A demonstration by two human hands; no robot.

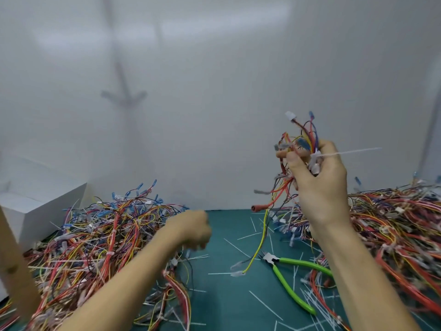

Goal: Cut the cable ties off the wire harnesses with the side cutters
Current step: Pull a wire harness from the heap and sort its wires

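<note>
Head view: R hand (319,180) holds up a harness (307,134), fingers clenched round it; its tie (346,152) is not yet cut, tail sticking out right. L hand (191,229) is blurred over the left pile (95,240); cannot tell if it grasps sth. Cutters (278,263) lie on the mat (226,306), in no hand. Cut ties (265,304) lie around, so some work is done; the right pile (393,223) prob. remains. White wall (214,91) far; white box (47,204) far left.

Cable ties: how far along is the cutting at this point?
Done: cut tie strips litter the mat. In hand: the right hand grips a harness, its white tie still on; the side cutters lie unheld on the mat. Left: the left pile and right pile, ties visible in both.
</note>
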